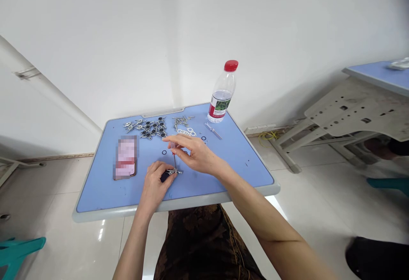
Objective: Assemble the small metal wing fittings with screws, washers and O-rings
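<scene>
On the blue table (147,194), my left hand (156,180) pinches a small metal part (175,171) with a dark piece at its left, close to the front edge. My right hand (193,152) is closed around the clear and red handle of a screwdriver (174,159). The screwdriver stands upright, its tip down at the metal part. Behind my hands are several metal pieces with black round knobs (153,128), a pile of screws (181,121) and white flat gaskets (188,132). A black ring (164,152) lies between them and my left hand.
A phone (125,158) lies at the left of the table. At the back right stands a water bottle (221,96) with a red cap, and a second screwdriver (213,131) lies before it. Another table (377,79) is at the right, with teal stools at both sides.
</scene>
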A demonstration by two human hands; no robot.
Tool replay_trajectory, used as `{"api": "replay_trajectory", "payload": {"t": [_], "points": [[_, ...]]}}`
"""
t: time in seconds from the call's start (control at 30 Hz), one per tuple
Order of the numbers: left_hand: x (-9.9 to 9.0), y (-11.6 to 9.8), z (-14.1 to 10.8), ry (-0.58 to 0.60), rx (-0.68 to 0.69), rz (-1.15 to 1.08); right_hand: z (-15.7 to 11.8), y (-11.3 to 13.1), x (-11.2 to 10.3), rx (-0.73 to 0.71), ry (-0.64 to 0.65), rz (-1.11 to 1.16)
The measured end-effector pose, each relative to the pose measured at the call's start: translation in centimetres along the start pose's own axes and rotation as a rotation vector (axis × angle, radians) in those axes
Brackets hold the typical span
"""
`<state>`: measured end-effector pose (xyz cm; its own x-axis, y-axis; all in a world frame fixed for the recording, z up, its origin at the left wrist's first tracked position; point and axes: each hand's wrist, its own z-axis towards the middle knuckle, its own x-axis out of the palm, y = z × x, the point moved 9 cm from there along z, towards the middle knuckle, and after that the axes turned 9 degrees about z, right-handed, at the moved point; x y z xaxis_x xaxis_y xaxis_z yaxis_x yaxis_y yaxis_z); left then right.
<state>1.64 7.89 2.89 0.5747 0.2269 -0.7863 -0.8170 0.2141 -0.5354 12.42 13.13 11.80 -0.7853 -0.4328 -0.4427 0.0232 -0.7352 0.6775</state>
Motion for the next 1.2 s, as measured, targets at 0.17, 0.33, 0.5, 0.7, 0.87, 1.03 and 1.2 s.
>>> {"api": "replay_trajectory", "payload": {"t": [0.17, 0.33, 0.5, 0.7, 0.87, 1.03, 1.2], "points": [[0.0, 0.0, 0.0, 0.001, -0.004, 0.002, -0.1, -0.1, 0.0, -0.026, -0.056, -0.074], [0.0, -0.1, 0.0, 0.008, -0.007, -0.004, -0.1, -0.1, 0.0, -0.041, -0.076, -0.109], [0.0, 0.0, 0.0, 0.007, -0.002, 0.007, -0.1, 0.3, 0.4, -0.078, -0.031, -0.062], [0.0, -0.1, 0.0, 0.005, 0.002, 0.005, 0.0, 1.0, 0.3, -0.117, 0.008, -0.133], [0.0, -0.1, 0.0, 0.011, -0.006, 0.013, -0.1, 1.2, 0.2, -0.123, 0.006, -0.070], [0.0, -0.2, 0.0, -0.006, 0.008, 0.015, -0.1, 1.0, 0.0, -0.109, -0.043, -0.173], [-0.2, -0.4, 0.0, -0.006, -0.020, 0.028, -0.1, 1.5, 0.2, -0.131, 0.040, -0.055]]}}
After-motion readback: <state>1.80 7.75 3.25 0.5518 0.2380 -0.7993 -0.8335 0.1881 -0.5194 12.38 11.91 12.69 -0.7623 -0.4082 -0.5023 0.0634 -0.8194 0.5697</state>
